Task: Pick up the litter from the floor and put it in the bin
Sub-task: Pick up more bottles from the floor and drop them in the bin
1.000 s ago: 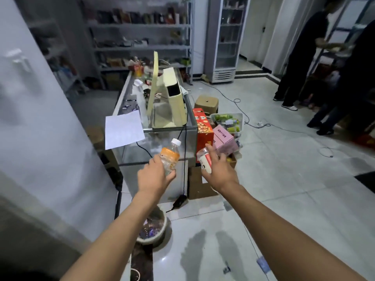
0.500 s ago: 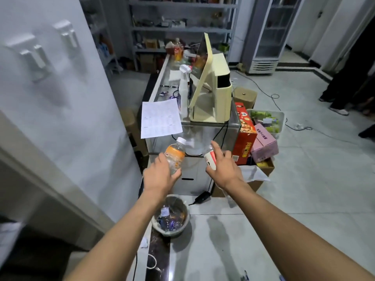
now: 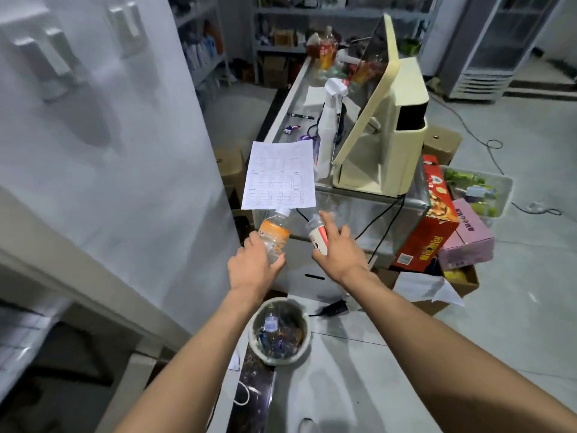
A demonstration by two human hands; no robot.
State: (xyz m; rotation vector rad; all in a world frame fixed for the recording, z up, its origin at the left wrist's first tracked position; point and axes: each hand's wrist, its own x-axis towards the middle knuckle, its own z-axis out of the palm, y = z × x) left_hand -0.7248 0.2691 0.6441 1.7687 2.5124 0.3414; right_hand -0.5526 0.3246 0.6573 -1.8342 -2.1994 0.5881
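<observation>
floor (image 3: 515,323): grey tile | on it: bin (image 3: 280,357), black adapter (image 3: 331,308), cardboard box (image 3: 468,284)

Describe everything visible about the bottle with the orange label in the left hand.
The orange-label bottle is small, of clear plastic, with a white cap and an orange wrap around its upper body; the clear lower part looks empty. It tilts cap up and to the right. The left hand grips its lower half, holding it in the air above and beyond the bin.
</observation>
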